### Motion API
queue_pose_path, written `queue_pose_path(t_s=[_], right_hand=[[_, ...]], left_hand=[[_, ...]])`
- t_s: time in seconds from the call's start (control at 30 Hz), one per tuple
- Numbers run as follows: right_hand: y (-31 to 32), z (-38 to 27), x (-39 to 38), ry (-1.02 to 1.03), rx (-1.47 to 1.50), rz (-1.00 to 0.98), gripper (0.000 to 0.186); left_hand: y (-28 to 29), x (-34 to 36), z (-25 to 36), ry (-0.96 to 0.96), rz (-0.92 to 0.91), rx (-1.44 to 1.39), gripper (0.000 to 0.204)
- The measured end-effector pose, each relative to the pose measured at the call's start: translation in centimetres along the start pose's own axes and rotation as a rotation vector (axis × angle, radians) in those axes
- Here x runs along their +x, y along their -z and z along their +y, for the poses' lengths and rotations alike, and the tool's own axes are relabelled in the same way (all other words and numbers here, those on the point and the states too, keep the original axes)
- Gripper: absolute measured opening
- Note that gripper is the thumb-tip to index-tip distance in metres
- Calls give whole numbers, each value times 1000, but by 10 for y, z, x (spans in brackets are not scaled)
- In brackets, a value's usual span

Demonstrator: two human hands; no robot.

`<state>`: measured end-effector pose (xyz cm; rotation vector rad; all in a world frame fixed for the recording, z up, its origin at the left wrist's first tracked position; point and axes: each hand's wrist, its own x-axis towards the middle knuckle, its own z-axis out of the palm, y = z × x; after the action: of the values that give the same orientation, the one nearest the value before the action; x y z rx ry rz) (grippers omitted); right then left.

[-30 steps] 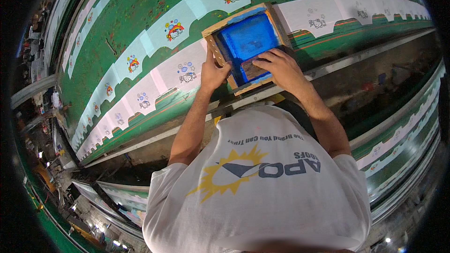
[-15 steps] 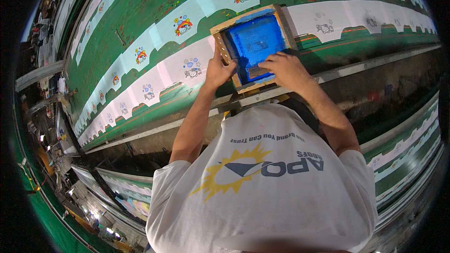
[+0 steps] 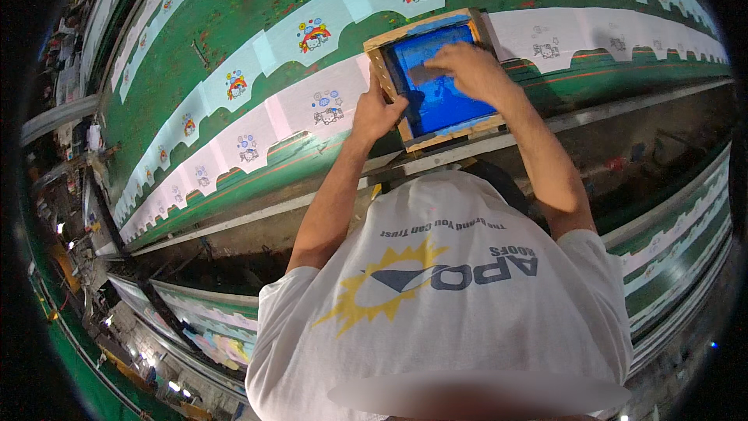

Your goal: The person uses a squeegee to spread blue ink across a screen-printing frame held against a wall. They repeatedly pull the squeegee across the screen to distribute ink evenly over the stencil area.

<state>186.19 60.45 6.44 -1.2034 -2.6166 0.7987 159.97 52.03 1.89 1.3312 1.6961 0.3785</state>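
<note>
A wooden-framed printing screen (image 3: 425,27), its mesh coated in blue ink (image 3: 452,109), lies on a pale pink cut fabric strip. My left hand (image 3: 377,114) grips the frame's left bar, thumb over the top and fingers along its outer side. Inside the frame, my right hand (image 3: 474,70) is closed on a squeegee (image 3: 425,74), which rests on the inked mesh toward the far left. Part of the squeegee is hidden beneath my fingers. Left of the frame, the pink strip (image 3: 284,113) bears cartoon prints with blue shapes above grey outlines.
The long green printing table (image 3: 226,31) carries a second, light blue strip (image 3: 354,0) with rainbow-coloured prints. A metal rail (image 3: 273,206) runs along the near edge. Behind me on both sides stand more green tables (image 3: 662,265) with strips.
My right hand has pushed the squeegee from the near end of the mesh toward the far side. My left hand still holds the frame, and the whole view has shifted slightly.
</note>
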Motion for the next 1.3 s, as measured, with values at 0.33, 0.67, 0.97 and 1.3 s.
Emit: queue_pose_path(t_s=[0.33, 0.67, 0.97, 1.3], right_hand=[[6, -15, -44, -42, 85, -85, 43], [4, 1, 20, -130, 14, 52, 46], [-22, -46, -73, -170, -23, 84, 53], [0, -9, -104, -120, -9, 154, 56]], left_hand=[[4, 1, 1, -86, -10, 34, 118], [1, 4, -7, -149, 21, 65, 113], [8, 2, 8, -28, -66, -12, 124], [-29, 1, 35, -236, 108, 12, 123]])
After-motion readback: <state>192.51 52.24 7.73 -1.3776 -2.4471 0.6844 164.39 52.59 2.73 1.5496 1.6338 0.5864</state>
